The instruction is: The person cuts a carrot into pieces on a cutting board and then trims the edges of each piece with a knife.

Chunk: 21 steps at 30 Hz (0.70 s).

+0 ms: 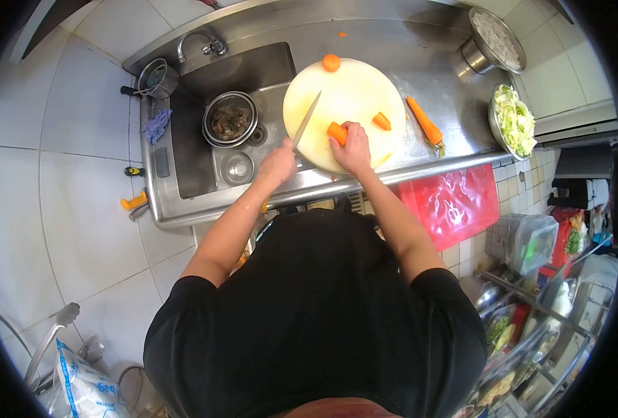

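Note:
My left hand (279, 164) is closed around the handle of a kitchen knife (307, 120), whose blade points up and away over the round cutting board (309, 87). My right hand (354, 148) grips a piece of carrot (337, 132) on the board, with the blade apart from it to the left. To the right lies another carrot piece (382, 121). A short carrot chunk (331, 63) sits at the board's far edge. Beside the board, a whole carrot (426, 122) with a bit of green top rests on the steel counter.
Left of the board, the sink (270, 63) holds a metal pot (230, 119) with dark contents and a small bowl (237, 167). A colander of chopped cabbage (513, 122) and a bowl of white food (496, 40) stand at right. A red plastic sheet (452, 205) hangs below the counter edge.

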Tool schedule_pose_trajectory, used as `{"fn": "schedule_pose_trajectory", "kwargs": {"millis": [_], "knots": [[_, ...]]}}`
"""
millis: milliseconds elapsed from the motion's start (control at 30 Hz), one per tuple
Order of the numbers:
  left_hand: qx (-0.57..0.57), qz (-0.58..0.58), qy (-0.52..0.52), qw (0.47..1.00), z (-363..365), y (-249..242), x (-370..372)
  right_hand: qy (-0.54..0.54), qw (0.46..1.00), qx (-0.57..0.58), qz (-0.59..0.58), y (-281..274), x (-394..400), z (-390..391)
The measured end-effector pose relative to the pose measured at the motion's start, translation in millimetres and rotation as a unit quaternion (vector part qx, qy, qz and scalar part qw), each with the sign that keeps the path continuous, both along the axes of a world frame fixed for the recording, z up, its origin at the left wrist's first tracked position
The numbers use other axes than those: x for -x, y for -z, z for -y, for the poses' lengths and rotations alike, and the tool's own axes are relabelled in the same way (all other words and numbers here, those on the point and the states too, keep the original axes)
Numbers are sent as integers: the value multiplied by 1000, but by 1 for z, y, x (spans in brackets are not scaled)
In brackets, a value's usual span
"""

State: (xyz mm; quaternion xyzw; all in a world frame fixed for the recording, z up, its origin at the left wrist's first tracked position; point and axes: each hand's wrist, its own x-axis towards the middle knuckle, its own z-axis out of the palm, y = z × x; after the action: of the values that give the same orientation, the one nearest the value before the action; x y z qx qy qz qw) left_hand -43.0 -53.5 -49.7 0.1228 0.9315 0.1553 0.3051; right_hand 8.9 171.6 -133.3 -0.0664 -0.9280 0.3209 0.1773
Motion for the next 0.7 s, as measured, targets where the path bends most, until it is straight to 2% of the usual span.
{"fn": "schedule_pose_trajectory", "kwargs": {"millis": [700], "knots": [[1, -2, 8, 1000, 1, 2, 1, 8, 1000, 8, -2, -2, 1, 1]]}}
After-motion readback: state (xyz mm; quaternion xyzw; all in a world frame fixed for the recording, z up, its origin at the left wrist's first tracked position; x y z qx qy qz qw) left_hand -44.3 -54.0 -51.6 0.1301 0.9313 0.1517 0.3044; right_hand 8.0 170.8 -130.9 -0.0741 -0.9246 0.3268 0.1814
